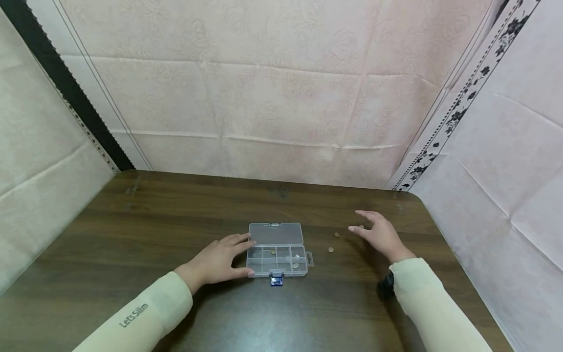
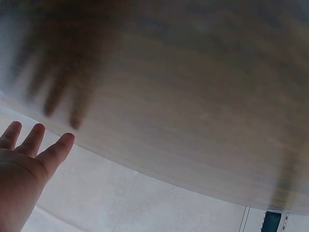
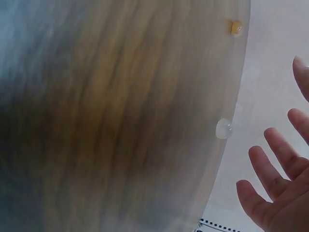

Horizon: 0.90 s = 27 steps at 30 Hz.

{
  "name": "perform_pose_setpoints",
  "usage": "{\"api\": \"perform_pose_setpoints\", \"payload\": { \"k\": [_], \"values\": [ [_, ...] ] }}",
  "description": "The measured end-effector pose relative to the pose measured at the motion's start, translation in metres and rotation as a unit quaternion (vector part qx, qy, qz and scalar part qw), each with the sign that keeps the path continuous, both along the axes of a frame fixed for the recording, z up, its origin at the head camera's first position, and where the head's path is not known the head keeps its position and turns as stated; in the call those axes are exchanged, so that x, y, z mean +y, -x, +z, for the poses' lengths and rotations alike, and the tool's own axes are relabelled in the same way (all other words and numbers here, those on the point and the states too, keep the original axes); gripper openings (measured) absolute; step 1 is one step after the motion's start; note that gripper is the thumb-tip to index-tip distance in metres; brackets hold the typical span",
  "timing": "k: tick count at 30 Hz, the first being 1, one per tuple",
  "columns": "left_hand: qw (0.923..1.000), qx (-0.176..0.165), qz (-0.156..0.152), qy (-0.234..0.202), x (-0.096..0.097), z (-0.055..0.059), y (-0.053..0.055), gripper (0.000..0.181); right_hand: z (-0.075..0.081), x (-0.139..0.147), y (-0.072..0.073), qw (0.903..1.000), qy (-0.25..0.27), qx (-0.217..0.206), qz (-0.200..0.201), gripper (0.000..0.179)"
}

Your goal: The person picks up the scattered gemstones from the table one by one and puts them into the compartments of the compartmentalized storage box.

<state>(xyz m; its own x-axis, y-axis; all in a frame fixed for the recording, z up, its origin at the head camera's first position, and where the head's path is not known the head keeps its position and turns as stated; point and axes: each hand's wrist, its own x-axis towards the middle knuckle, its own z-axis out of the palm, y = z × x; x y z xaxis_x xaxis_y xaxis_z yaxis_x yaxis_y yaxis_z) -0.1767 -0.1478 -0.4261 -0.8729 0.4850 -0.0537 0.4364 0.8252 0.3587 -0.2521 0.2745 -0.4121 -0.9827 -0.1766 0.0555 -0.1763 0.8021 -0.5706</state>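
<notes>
We've got the box [image 1: 277,235] on the table [image 1: 184,205], left hand [image 1: 217,261] at its left edge, small pieces [image 1: 331,250] to its right, right hand [image 1: 382,238] farther right!

Head: high over table [image 1: 334,308], facing forward-down, wide; back cloth [image 1: 272,107] at 12 o'clock.
Left wrist: close, across table; left hand [image 2: 24,174] 8 o'clock.
Right wrist: likewise; right hand [image 3: 292,191] 4 o'clock.
Shared head/right wrist: right hand, table.
</notes>
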Motion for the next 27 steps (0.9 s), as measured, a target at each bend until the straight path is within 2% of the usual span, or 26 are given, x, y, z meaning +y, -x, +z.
{"api": "perform_pose_setpoints", "payload": {
  "k": [11, 16, 27],
  "values": [
    [1.0, 0.003, 0.003, 0.004, 0.0, 0.0, -0.001, 0.077, -0.003, 0.007, 0.006, 0.9995, -0.017, -0.024, -0.006, 0.066],
    [0.9999, 0.0, 0.008, 0.009, 0.0, 0.001, -0.001, 0.077, -0.005, 0.01, 0.009, 0.9994, -0.026, -0.021, -0.001, 0.06],
    [0.9999, -0.001, 0.008, 0.012, 0.001, 0.001, -0.001, 0.077, -0.008, 0.011, 0.013, 0.9993, -0.02, -0.033, -0.001, 0.051]
  ]
}}
